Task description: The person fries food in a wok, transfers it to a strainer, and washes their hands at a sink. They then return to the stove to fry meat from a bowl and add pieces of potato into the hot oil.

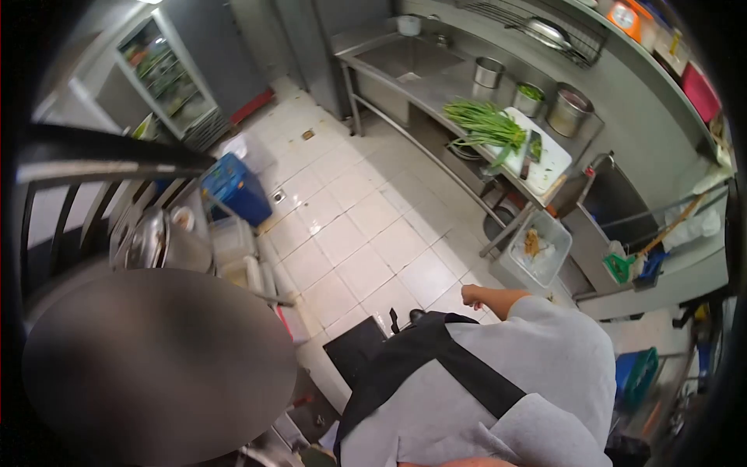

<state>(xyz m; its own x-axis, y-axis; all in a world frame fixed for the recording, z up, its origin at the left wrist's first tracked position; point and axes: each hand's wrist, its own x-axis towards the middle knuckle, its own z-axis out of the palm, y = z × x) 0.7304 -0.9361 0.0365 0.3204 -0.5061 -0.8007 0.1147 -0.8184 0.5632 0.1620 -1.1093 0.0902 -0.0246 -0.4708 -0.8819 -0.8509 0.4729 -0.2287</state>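
My right hand (471, 297) hangs beside my body over the tiled floor, its fingers curled in and nothing seen in them. It touches nothing. The nearest thing to it is a clear plastic bin (540, 253) with scraps inside, a little to the right. My left hand does not show. On the steel counter, out of reach of the hand, long green stalks (484, 123) lie partly on a white cutting board (554, 165). A knife (531, 154) with a dark handle rests on the board beside some chopped greens.
Steel pots (570, 109) stand behind the board, and a sink (408, 58) is set farther along the counter. A blue bin (236, 189) and lidded pots (148, 240) are at left. A black mat (354, 350) lies on the floor. A blurred oval covers the lower left.
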